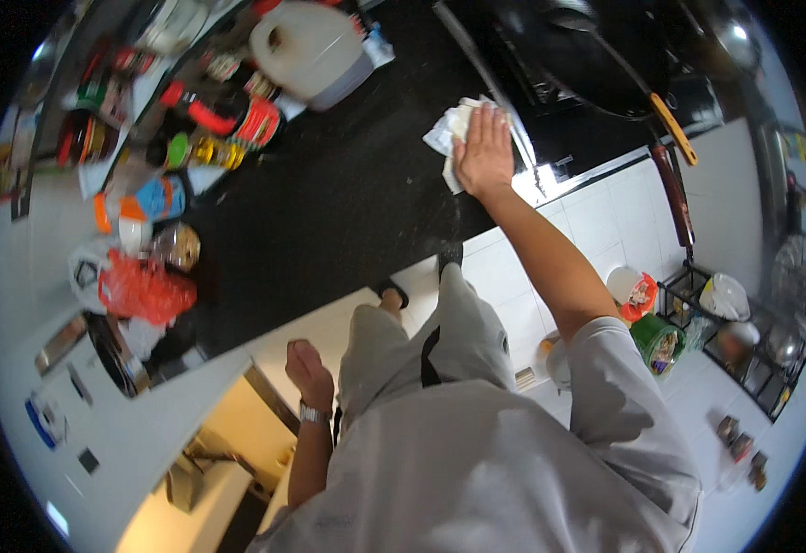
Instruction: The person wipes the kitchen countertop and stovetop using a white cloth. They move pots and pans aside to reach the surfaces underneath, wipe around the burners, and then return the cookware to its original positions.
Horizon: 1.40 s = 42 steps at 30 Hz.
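Note:
My right hand (489, 152) lies flat, fingers together, on a crumpled white wiping cloth (446, 135), pressing it to the black countertop (320, 200). Whether it is fabric or paper I cannot tell. The cloth is beside the shiny metal edge (487, 76) of the gas stove. My left hand (308, 373) hangs low at my side, off the counter, its fingers curled and nothing visible in them. A metal-banded watch is on that wrist.
A wok (596, 76) stands on the stove, with a yellow-handled ladle (672, 128) across it. Along the wall sit a plastic jug (313, 52), a red-capped sauce bottle (230, 114), an oil bottle (216, 152) and a red plastic bag (146, 287). A black rack (741, 373) stands at right.

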{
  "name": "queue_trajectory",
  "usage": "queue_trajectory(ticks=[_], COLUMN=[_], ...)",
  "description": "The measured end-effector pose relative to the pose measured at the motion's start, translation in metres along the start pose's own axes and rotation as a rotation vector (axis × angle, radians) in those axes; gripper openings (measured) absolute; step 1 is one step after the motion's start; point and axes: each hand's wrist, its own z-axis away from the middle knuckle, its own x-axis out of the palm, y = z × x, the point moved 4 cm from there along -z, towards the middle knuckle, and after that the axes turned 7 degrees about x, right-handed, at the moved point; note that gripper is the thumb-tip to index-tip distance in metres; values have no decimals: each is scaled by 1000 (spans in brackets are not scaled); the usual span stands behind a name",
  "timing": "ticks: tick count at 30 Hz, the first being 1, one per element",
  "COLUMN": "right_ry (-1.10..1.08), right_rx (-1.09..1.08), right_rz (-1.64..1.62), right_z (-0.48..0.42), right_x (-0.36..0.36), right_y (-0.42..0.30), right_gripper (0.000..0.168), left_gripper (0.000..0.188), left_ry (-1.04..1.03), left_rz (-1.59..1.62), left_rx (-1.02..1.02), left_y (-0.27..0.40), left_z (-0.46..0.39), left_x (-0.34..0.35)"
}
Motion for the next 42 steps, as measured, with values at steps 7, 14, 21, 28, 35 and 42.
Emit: queue_trajectory(ticks=[7,14,21,28,35,42], right_ry=[-40,-185,-261,-250,-154,-199], right_rx=[-300,-459,-404,-498,-581,-775], right_rz=[-265,-217,-208,-257,-340,-513], right_z=[66,125,164,188,169,139], right_x=[-9,-20,-15,-4,-17,-61], right_y=[-5,-70,-139,-203,-198,-173], right_gripper=[56,69,75,64,58,54], left_gripper=[43,41,23,20,17,25], left_ry=[-1,179,228,241,368,260], left_rz=[161,472,482,464,531,428], left_rx=[-153,-404,-441,-303,-418,-590], left_y=[-30,-65,-94,-146,-214,-248], left_z=[30,62,72,88,113,168], left_x=[-2,-9,-41,-74,-102,-98])
